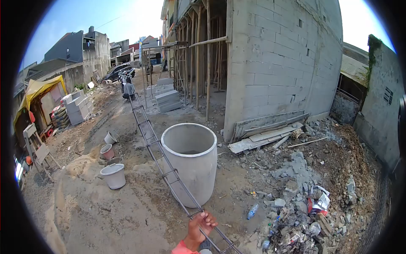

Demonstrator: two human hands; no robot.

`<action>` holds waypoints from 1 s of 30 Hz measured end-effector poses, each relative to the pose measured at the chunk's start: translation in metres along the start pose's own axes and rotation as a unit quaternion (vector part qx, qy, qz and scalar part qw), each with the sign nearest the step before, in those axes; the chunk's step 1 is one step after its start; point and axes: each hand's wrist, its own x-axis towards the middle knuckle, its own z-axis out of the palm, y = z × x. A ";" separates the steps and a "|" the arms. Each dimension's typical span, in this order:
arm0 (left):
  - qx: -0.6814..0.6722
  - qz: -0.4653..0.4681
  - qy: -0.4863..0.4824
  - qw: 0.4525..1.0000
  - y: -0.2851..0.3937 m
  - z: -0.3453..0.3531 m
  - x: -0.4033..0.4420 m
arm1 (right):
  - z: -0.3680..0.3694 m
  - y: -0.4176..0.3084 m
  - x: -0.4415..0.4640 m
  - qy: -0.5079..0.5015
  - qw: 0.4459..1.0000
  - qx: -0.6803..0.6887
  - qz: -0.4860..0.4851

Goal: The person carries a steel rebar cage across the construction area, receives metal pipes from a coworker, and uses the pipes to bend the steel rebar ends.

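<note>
My left hand (pixel 201 225), at the end of a red sleeve at the bottom middle, has its fingers curled round a long rebar cage (pixel 163 163). The cage is narrow and ladder-like, with thin dark bars and cross ties. It slopes away from me up to the left, passing in front of a large pale drum (pixel 195 178). The drum stands upright with its top uncovered and something grey low inside. My right hand is not in view.
Three buckets stand left of the drum, the nearest a white bucket (pixel 113 176). Rubble and litter (pixel 296 211) cover the right, below stacked boards (pixel 266 137) by a block wall (pixel 287 63). Wooden props (pixel 208 63), grey blocks (pixel 168 100) and a motorcycle (pixel 125 77) are farther off.
</note>
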 end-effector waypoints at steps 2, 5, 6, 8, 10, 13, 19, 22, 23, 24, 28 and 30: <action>-0.041 0.010 -0.031 0.999 0.014 0.006 0.044 | -0.010 0.000 0.003 0.034 0.999 -0.018 0.010; -0.041 0.006 -0.019 0.999 0.036 0.026 0.109 | -0.026 -0.013 0.016 0.081 0.995 -0.049 0.023; -0.022 0.000 -0.028 0.999 0.048 0.033 0.132 | -0.028 -0.023 0.024 0.092 0.994 -0.056 0.028; -0.010 -0.007 -0.052 0.999 0.061 0.047 0.176 | -0.035 -0.041 0.048 0.111 0.991 -0.069 0.032; -0.020 -0.012 -0.051 0.998 0.073 0.062 0.219 | -0.040 -0.060 0.077 0.119 0.989 -0.087 0.031; -0.026 -0.021 -0.095 0.995 0.087 0.086 0.285 | -0.048 -0.094 0.134 0.097 0.985 -0.135 0.043; -0.063 -0.028 -0.135 0.988 0.089 0.102 0.426 | -0.043 -0.092 0.248 0.166 0.964 -0.203 0.028; -0.071 -0.029 -0.138 0.987 0.076 0.097 0.508 | -0.021 -0.069 0.317 0.181 0.964 -0.194 0.022; -0.075 -0.018 -0.131 0.988 0.069 0.093 0.534 | -0.017 -0.067 0.348 0.192 0.953 -0.233 0.003; -0.083 -0.030 -0.114 0.990 0.063 0.088 0.564 | -0.010 -0.071 0.380 0.168 0.980 -0.102 0.042; -0.079 -0.049 -0.039 0.995 0.058 0.086 0.682 | 0.003 -0.084 0.504 0.111 0.984 -0.124 0.061; -0.078 -0.039 -0.018 0.996 0.057 0.076 0.742 | 0.004 -0.079 0.556 0.084 0.986 -0.128 0.066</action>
